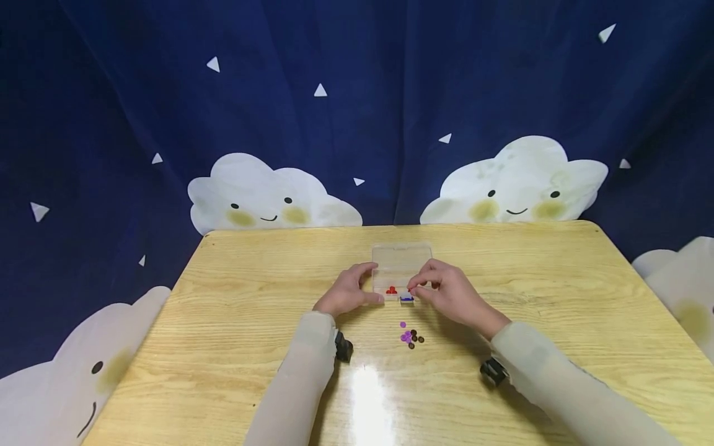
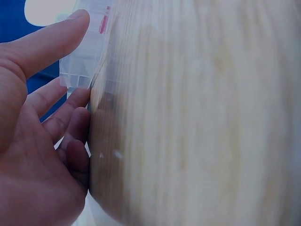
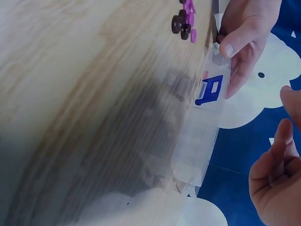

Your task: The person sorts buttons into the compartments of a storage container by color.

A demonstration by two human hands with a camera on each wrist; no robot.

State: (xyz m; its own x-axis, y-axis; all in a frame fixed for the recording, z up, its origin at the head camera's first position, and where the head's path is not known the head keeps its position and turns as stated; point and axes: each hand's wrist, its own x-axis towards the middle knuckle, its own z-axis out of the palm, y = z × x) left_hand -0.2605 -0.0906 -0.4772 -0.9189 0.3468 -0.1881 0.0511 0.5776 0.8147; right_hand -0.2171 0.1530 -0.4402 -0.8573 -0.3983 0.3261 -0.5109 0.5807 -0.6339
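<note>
Nearest to the person, a small group of loose pieces lies on the wooden table [image 1: 223, 347]: purple beads [image 1: 405, 336] and dark brown beads [image 1: 415, 339], touching or just beside each other, with one purple bead a little apart on the far side. They lie between the two forearms, probably so that either hand can reach them easily.

A little farther, the left hand [image 1: 348, 291] holds the left end of the clear plastic organizer box [image 1: 401, 263]. Its thumb lies on one side of the box wall and its fingers on the other, as the left wrist view shows, so the light box seems steadied against sliding. The right hand [image 1: 446, 291] is at the near right corner of the box. Its fingertips are drawn together in a narrow pinch over the near compartments, but whether they hold a bead cannot be told; in the right wrist view the fingers are curled and nothing shows between them.

The box stands in the middle of the table, open, its lid lying flat on the far side. It is transparent and divided into small compartments. Red beads [image 1: 392, 290] are in one near compartment, and a blue piece [image 1: 406, 298] is at the near edge, just right of them.
</note>
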